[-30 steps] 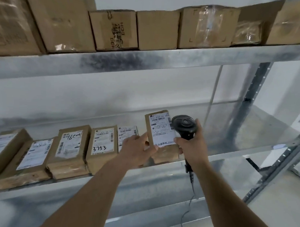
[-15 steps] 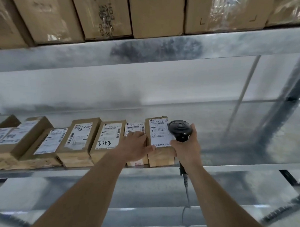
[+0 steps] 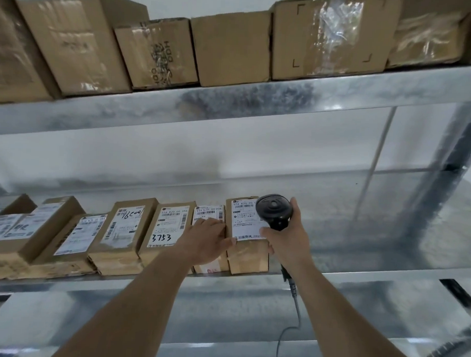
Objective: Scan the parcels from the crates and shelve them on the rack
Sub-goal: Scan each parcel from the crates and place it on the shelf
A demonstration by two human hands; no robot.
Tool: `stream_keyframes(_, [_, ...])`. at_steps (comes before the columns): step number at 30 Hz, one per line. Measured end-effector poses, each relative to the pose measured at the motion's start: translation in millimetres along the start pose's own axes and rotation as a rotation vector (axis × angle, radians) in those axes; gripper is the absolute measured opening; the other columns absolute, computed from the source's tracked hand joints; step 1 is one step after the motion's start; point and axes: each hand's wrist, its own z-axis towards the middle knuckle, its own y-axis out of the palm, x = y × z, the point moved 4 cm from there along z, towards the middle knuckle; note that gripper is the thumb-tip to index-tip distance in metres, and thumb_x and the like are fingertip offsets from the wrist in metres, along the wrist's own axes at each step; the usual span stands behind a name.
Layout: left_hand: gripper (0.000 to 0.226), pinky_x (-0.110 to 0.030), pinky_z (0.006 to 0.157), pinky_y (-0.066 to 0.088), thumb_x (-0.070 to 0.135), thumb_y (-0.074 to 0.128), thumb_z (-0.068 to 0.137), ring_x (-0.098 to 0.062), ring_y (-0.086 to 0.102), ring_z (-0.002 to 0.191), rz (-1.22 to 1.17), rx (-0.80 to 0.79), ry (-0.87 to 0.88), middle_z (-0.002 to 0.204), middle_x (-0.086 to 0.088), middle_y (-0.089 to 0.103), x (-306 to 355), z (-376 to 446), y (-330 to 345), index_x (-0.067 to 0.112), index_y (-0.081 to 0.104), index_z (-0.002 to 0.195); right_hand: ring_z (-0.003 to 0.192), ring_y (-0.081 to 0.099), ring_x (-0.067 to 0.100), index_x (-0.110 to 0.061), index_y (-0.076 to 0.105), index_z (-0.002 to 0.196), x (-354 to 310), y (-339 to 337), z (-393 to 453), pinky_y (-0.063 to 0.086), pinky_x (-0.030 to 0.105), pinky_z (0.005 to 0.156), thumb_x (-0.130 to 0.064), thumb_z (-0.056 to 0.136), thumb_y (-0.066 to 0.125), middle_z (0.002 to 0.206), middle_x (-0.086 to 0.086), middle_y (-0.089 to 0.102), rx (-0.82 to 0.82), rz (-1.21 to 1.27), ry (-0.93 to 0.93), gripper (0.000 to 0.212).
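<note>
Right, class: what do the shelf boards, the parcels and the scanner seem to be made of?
Shelf boards: probably galvanised steel, with a mottled grey sheen.
Parcels: brown corrugated cardboard, matte, with creased edges, white paper labels and glossy tape.
Scanner: seemingly black moulded plastic, with soft highlights on its rounded head.

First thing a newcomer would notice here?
The black scanner gripped in the right hand, held against the rightmost parcel on the middle shelf. The left hand rests flat on the neighbouring parcels. Above, a row of brown cartons fills the top shelf.
</note>
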Motion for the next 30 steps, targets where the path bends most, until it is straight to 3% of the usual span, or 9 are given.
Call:
stream_keyframes(2, [0.040,-0.039,0.101,0.040,0.049,0.043,0.097,-0.022,0.047,0.122,-0.084,0.074,-0.007,0.128,0.000,0.052,2,-5,-6,0.019,0.054,0.120,0.089,0.064,0.026,-0.036,0.007,0.156,-8,-8,-4,0.055,0.038,0.078,-0.008,0.084,0.069,0.107,-0.002,0.061,0.003,0.009,-0.051,0.099])
stream_keyframes(5, [0.057,-0.037,0.113,0.027,0.044,0.046,0.098,-0.019,0.030,0.139,-0.181,0.237,-0.023,0.152,-0.001,0.035,1,-20,-18,0.018,0.035,0.147,0.089,0.060,0.020,-0.036,0.008,0.156,-24,-17,-18,0.050,0.028,0.073,-0.011,0.084,0.071,0.108,-0.003,0.061,0.016,0.019,-0.139,0.099])
stream_keyframes(10, [0.057,-0.031,0.114,0.022,0.042,0.050,0.097,-0.018,0.025,0.142,-0.349,0.577,-0.094,0.154,-0.002,0.032,-11,-55,-28,0.019,0.037,0.147,0.101,0.063,0.021,-0.043,0.009,0.155,-45,3,-49,0.054,0.036,0.087,-0.010,0.081,0.072,0.120,-0.011,0.058,-0.066,0.052,-0.261,0.102])
stream_keyframes(14, [0.056,-0.042,0.114,0.030,0.041,0.056,0.093,-0.025,0.032,0.140,-0.424,0.817,-0.196,0.149,-0.010,0.040,-30,-107,-15,0.012,0.048,0.140,0.128,0.053,0.020,-0.044,0.012,0.154,-51,44,-80,0.045,0.044,0.106,-0.012,0.079,0.075,0.136,-0.017,0.050,-0.204,0.051,-0.337,0.103])
stream_keyframes(16, [0.056,-0.039,0.111,0.029,0.039,0.057,0.092,-0.028,0.034,0.139,-0.419,0.854,-0.281,0.149,-0.013,0.041,-46,-132,-6,0.012,0.049,0.140,0.133,0.047,0.017,-0.043,0.012,0.154,-52,67,-94,0.044,0.045,0.108,-0.016,0.078,0.078,0.140,-0.020,0.047,-0.292,0.047,-0.367,0.104])
stream_keyframes(19, [0.063,-0.041,0.109,0.031,0.046,0.052,0.086,-0.032,0.037,0.137,-0.382,0.890,-0.398,0.148,-0.016,0.041,-72,-168,-2,0.009,0.052,0.137,0.127,0.053,0.019,-0.047,0.012,0.153,-54,104,-113,0.050,0.051,0.100,-0.021,0.077,0.080,0.121,-0.036,0.046,-0.402,0.045,-0.386,0.105])
stream_keyframes(22, [0.056,-0.043,0.111,0.030,0.039,0.060,0.091,-0.029,0.033,0.140,-0.368,0.896,-0.516,0.152,-0.013,0.036,-104,-201,1,0.013,0.049,0.139,0.122,0.057,0.023,-0.048,0.013,0.152,-62,142,-133,0.052,0.056,0.095,-0.016,0.076,0.078,0.119,-0.031,0.049,-0.492,0.055,-0.419,0.105])
stream_keyframes(27, [0.054,-0.044,0.114,0.027,0.038,0.061,0.092,-0.027,0.029,0.142,-0.334,0.952,-0.650,0.155,-0.009,0.032,-151,-259,2,0.017,0.048,0.140,0.127,0.054,0.017,-0.044,0.014,0.153,-82,201,-171,0.050,0.048,0.100,-0.021,0.076,0.079,0.117,-0.035,0.047,-0.603,0.034,-0.504,0.104])
stream_keyframes(30, [0.057,-0.045,0.116,0.025,0.039,0.061,0.092,-0.025,0.025,0.144,-0.320,0.965,-0.726,0.158,-0.006,0.027,-183,-292,1,0.019,0.045,0.143,0.130,0.049,0.014,-0.041,0.015,0.154,-94,241,-194,0.044,0.036,0.106,-0.019,0.078,0.079,0.126,-0.023,0.049,-0.656,0.028,-0.524,0.102])
